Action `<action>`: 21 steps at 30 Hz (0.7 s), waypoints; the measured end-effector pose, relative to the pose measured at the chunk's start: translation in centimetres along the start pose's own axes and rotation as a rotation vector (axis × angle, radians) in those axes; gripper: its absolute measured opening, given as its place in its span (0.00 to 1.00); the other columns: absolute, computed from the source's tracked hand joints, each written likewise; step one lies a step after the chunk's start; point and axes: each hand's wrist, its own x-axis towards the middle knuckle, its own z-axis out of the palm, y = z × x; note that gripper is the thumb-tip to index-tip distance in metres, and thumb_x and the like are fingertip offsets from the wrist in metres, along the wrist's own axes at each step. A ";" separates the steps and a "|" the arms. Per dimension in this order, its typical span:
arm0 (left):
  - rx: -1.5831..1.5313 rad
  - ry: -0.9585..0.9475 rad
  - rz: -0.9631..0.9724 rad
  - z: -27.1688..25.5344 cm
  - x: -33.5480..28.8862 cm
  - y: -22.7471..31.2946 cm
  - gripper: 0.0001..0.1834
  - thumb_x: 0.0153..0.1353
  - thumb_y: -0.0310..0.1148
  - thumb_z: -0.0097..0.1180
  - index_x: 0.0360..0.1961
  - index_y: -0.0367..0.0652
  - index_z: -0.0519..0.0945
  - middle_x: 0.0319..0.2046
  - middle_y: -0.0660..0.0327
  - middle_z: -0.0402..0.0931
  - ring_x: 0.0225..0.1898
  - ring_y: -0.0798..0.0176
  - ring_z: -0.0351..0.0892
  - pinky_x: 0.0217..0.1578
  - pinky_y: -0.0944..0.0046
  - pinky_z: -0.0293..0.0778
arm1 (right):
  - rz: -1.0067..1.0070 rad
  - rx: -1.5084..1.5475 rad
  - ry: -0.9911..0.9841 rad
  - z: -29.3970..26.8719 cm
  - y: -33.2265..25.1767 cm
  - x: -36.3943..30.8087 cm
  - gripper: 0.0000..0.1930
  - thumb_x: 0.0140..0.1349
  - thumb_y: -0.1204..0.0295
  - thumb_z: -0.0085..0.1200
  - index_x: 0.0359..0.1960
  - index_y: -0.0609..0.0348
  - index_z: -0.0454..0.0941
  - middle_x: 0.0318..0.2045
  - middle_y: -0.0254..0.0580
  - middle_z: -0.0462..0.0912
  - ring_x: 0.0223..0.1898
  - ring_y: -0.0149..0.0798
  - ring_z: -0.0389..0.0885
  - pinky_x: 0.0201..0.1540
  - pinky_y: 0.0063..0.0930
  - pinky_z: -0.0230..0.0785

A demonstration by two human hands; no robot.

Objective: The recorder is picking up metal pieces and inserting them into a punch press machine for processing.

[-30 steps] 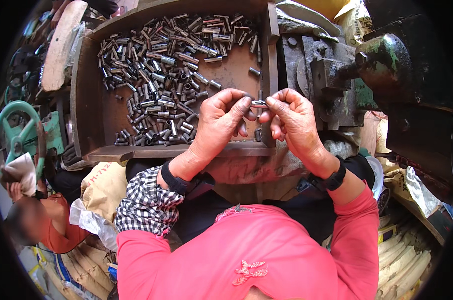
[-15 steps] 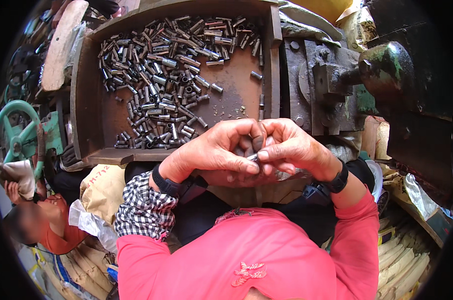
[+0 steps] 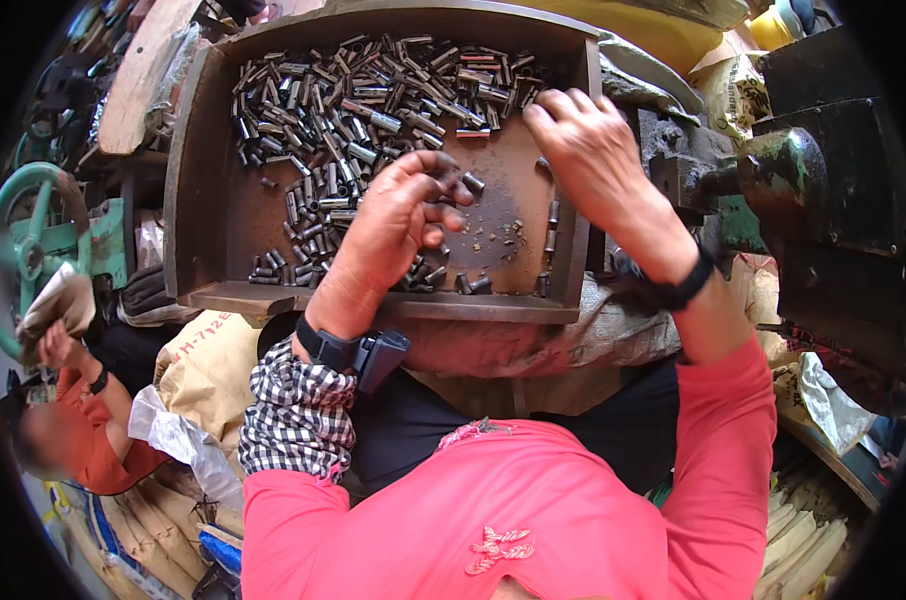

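A brown shallow tray holds a heap of small shiny metal tubes. Over its middle, my left hand has loosely bent fingers that stand apart, with nothing visible in them. Beside those fingertips lies a single short dark tube on the tray floor. My right hand is at the tray's right wall, back of the hand up. Its fingers bend downward and their tips are hidden, so I cannot see whether they hold anything. Several short tubes line the inside of that wall.
Small crumbs are scattered on the tray floor. To the right stands a dark, greasy machine. A green handwheel is at the far left, near another person in orange. A paper sack stands by my left arm.
My hands, together around a small metal piece before, have separated and moved forward. The left is over the tray, the right at its right wall. The view has shifted slightly.
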 end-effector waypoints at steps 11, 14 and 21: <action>1.328 -0.405 0.420 1.5 -1.2 -1.5 0.12 0.45 0.31 0.63 0.28 0.36 0.76 0.22 0.53 0.74 0.26 0.54 0.76 0.28 0.59 0.70 | -0.120 -0.200 -0.278 2.4 1.1 0.6 0.02 0.43 0.69 0.55 0.20 0.50 0.78 0.20 0.35 0.78 0.24 0.35 0.79 0.28 0.32 0.66; 1.631 -0.409 0.253 2.0 -2.1 -1.7 0.10 0.45 0.34 0.62 0.27 0.40 0.77 0.24 0.50 0.76 0.30 0.45 0.76 0.30 0.54 0.71 | -0.013 -0.090 -0.187 1.7 -2.0 -1.0 0.04 0.39 0.69 0.55 0.20 0.51 0.77 0.20 0.35 0.77 0.23 0.34 0.78 0.23 0.30 0.70; 1.835 -0.480 0.473 2.6 -0.8 -3.6 0.12 0.44 0.35 0.62 0.24 0.39 0.75 0.21 0.48 0.75 0.28 0.44 0.77 0.30 0.50 0.72 | 0.123 0.468 0.063 -0.9 -5.1 -7.0 0.08 0.45 0.72 0.53 0.24 0.62 0.69 0.23 0.46 0.73 0.25 0.48 0.77 0.25 0.36 0.72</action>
